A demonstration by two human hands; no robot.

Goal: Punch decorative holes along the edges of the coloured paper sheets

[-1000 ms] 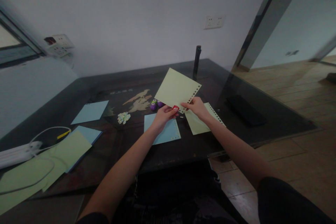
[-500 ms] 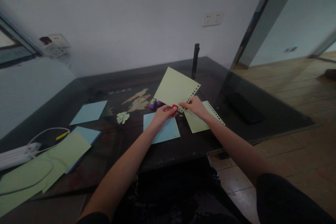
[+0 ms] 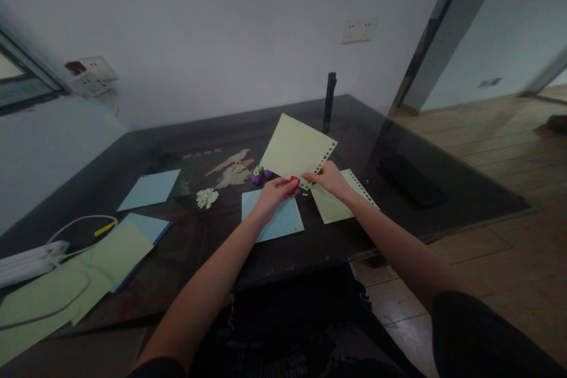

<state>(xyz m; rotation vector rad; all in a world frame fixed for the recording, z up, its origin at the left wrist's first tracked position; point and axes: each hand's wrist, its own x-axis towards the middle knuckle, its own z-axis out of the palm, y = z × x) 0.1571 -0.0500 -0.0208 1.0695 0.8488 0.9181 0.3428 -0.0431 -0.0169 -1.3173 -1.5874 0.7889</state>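
My left hand (image 3: 273,194) grips a small red punch (image 3: 295,179) at the lower corner of a pale green sheet (image 3: 295,147). My right hand (image 3: 328,180) pinches the same sheet at its lower right edge, which carries a row of punched holes. The sheet is held up, tilted, above the dark table (image 3: 186,248). Under the hands lie a blue sheet (image 3: 277,221) and a second green sheet (image 3: 336,204), both with punched edges.
Two purple punches (image 3: 261,175) and a pile of paper bits (image 3: 208,196) lie behind the hands. More blue sheets (image 3: 149,189) and green sheets (image 3: 88,274) sit at the left beside a white power strip (image 3: 26,257) with cables. A black post (image 3: 328,101) stands at the back.
Hands, punch and green sheet hold nearly the same pose; the view shifted slightly.
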